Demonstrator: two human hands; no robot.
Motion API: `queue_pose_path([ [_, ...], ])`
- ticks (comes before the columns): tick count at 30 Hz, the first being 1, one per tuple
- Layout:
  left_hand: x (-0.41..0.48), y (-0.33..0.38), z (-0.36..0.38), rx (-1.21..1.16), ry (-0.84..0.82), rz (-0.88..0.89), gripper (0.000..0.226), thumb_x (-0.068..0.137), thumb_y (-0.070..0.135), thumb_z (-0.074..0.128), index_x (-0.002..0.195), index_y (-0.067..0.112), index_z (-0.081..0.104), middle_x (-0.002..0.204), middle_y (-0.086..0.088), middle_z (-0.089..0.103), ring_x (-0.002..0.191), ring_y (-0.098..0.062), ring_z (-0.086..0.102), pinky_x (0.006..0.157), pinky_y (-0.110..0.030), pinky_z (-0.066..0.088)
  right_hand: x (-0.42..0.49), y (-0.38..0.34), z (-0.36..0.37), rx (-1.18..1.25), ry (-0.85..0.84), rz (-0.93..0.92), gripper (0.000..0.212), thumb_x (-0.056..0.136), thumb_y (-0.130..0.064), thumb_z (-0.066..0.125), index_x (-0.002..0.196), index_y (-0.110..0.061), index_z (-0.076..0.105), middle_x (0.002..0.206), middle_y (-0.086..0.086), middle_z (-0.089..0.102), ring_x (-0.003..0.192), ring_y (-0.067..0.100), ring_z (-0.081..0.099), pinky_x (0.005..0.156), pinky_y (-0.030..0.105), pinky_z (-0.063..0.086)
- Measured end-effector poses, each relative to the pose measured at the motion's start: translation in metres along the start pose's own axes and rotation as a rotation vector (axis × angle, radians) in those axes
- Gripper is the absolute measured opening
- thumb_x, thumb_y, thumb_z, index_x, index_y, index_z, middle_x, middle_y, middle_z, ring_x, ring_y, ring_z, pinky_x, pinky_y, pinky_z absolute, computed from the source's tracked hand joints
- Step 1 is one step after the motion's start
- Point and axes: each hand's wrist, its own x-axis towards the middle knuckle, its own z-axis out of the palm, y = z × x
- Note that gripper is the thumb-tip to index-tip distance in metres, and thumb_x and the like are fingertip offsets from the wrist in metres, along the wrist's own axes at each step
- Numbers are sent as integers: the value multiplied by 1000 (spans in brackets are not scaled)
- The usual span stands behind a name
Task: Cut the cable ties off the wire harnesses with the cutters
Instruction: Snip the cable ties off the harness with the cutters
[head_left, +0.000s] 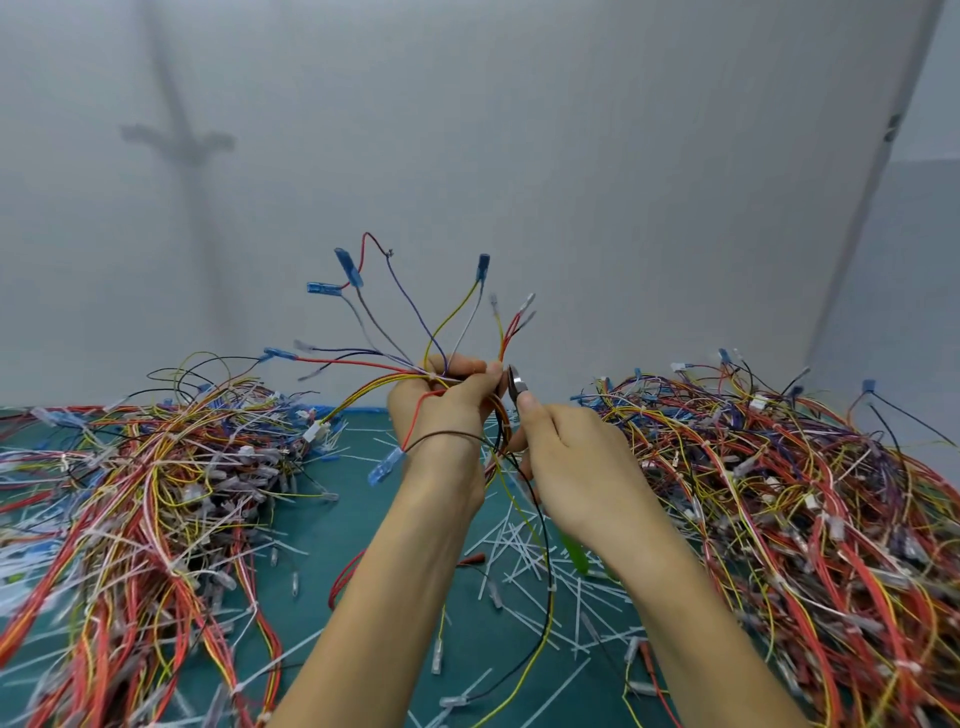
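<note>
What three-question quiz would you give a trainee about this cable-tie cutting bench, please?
1. Which hand holds the cutters?
2. The cut cable ties lie: A on the green mat; B in a bin; C on a shelf.
3. True or false: the harness in the left hand lies flat on the mat.
Key: 1 the right hand; 2 A; 3 false, it is held up above the mat.
</note>
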Motion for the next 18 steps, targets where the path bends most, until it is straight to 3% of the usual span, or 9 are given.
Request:
queue_pose_path([
  [9, -5, -4, 3, 106, -2, 87, 37, 79, -16, 66, 63, 15, 51, 52, 10, 60, 72, -25, 63, 78, -38, 54, -2, 0, 0, 21, 44, 16, 55, 103, -50, 21, 86, -17, 62, 86, 9, 68, 84, 32, 66, 80, 45, 52],
  [18, -7, -7, 5, 89, 26, 29, 34, 81, -12, 66, 67, 14, 51, 51, 10, 61, 72, -24, 63, 67, -29, 54, -1, -3, 0, 105, 78, 34, 55, 104, -45, 25, 67, -18, 56, 67, 7, 64, 70, 32, 66, 73, 48, 55],
])
